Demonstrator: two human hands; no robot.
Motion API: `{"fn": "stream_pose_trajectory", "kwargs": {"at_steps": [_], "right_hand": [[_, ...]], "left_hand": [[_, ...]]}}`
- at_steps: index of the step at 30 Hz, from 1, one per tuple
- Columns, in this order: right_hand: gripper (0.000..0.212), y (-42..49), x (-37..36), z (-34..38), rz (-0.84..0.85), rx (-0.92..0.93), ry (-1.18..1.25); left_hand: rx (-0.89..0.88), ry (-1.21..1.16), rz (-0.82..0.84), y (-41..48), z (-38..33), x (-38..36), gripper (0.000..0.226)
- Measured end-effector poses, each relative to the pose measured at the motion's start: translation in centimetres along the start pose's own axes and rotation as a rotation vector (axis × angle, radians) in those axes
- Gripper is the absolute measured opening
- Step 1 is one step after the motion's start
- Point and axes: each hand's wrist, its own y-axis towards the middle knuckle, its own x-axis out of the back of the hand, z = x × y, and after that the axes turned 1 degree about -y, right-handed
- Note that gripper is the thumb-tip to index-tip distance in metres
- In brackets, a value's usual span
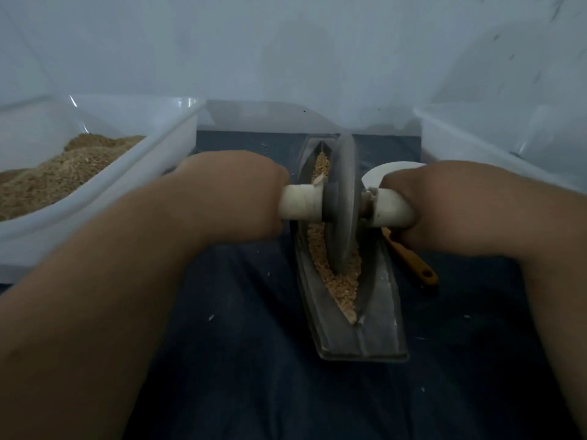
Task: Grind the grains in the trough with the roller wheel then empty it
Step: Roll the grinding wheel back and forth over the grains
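Observation:
A grey boat-shaped metal trough (pixel 374 325) lies lengthwise on the dark cloth, its groove filled with pale crushed grains (pixel 341 287). A grey roller wheel (pixel 343 201) stands upright in the groove, near the middle. White handles stick out on both sides of it. My left hand (pixel 235 192) grips the left handle (pixel 300 201). My right hand (pixel 441 201) grips the right handle (pixel 392 208). The far end of the trough is partly hidden behind the wheel.
A clear plastic tub (pixel 178 134) at the left holds brown ground grain (pixel 63 173). Another clear tub (pixel 476 134) stands at the right. A white dish (pixel 381 173) and a yellow-handled tool (pixel 413 262) lie right of the trough. A white wall rises behind.

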Motion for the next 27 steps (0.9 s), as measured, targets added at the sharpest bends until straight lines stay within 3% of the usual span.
{"fn": "stream_pose_trajectory", "kwargs": {"at_steps": [4, 5, 7, 10, 13, 16, 20, 24, 27], "right_hand": [[0.022, 2.5, -2.4, -0.4, -0.347, -0.065, -0.169], [0.029, 3.2, -3.2, -0.5, -0.441, -0.100, -0.212], [0.053, 4.3, -4.7, -0.5, -0.542, -0.193, -0.183], [0.072, 5.1, -6.3, -0.7, -0.441, -0.291, -0.011], [0.075, 5.1, -7.0, -1.2, -0.337, -0.287, 0.056], [0.075, 4.5, -5.7, -1.3, -0.348, -0.204, -0.002], [0.048, 2.7, -2.1, -0.5, -0.217, -0.079, -0.148], [0.034, 0.3, 0.1, 0.2, 0.027, -0.012, -0.090], [0.031, -0.2, 0.2, 0.0, 0.006, -0.018, -0.006]], "left_hand": [[0.172, 0.014, -0.254, 1.7, -0.6, -2.2, 0.021], [0.191, 0.038, -0.348, 2.3, -0.7, -3.1, 0.016], [0.224, 0.069, -0.491, 3.3, -0.9, -4.9, 0.036], [0.196, 0.031, -0.617, 3.9, -1.1, -6.4, 0.063], [0.130, 0.065, -0.710, 3.8, -1.2, -6.6, 0.062], [0.142, 0.057, -0.567, 3.1, -0.9, -5.3, 0.057], [0.202, 0.050, -0.273, 2.4, -0.5, -2.9, 0.021], [0.062, -0.004, -0.046, 1.3, 0.0, -1.1, 0.024], [0.021, -0.032, -0.001, 0.5, 0.2, -0.6, 0.019]]}}
